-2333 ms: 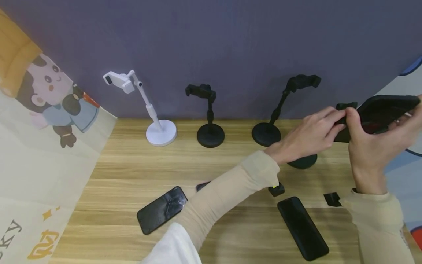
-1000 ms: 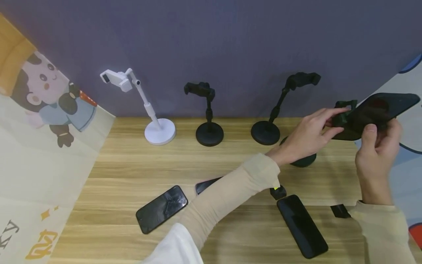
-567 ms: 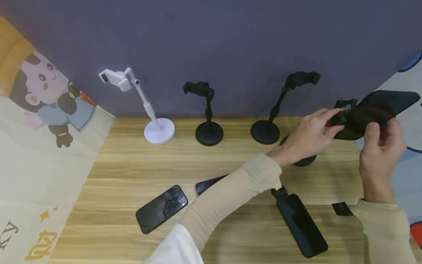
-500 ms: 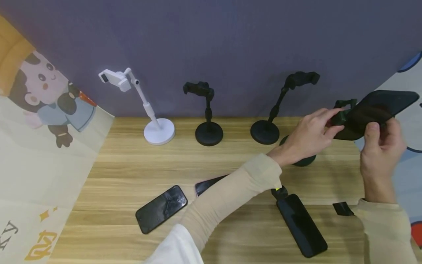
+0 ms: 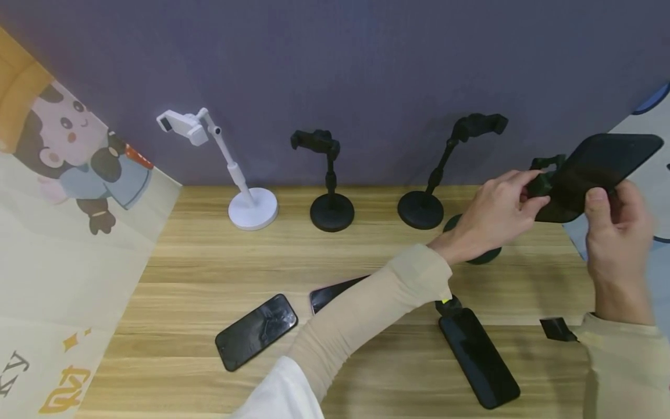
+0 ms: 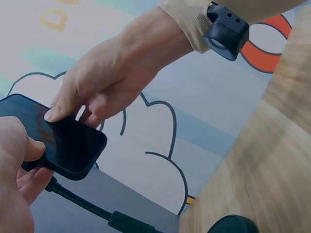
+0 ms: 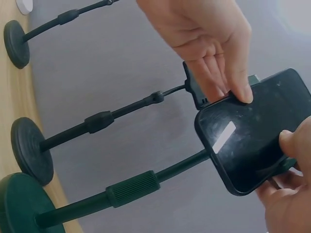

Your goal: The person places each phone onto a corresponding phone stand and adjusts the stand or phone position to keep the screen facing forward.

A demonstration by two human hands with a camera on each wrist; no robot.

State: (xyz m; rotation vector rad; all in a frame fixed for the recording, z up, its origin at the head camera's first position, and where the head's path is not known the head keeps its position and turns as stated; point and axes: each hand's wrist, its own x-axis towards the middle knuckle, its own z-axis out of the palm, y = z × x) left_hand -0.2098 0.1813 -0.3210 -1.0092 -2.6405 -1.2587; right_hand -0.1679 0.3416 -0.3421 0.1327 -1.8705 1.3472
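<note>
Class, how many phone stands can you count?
4, left to right in the head view: white stand, black stand, second black stand, green stand partly behind the left hand.

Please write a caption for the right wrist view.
Two hands at opposite edges of a glossy black rectangular phone by a green round-based stand.

Head-worn camera looks forward and down over the worktop (image 5: 199, 273); tilted wrist cameras (left toward cloud-print wall (image 6: 204, 97), right toward blue-grey partition (image 7: 97, 73)) share the smartphone (image 7: 257, 131), close up.
</note>
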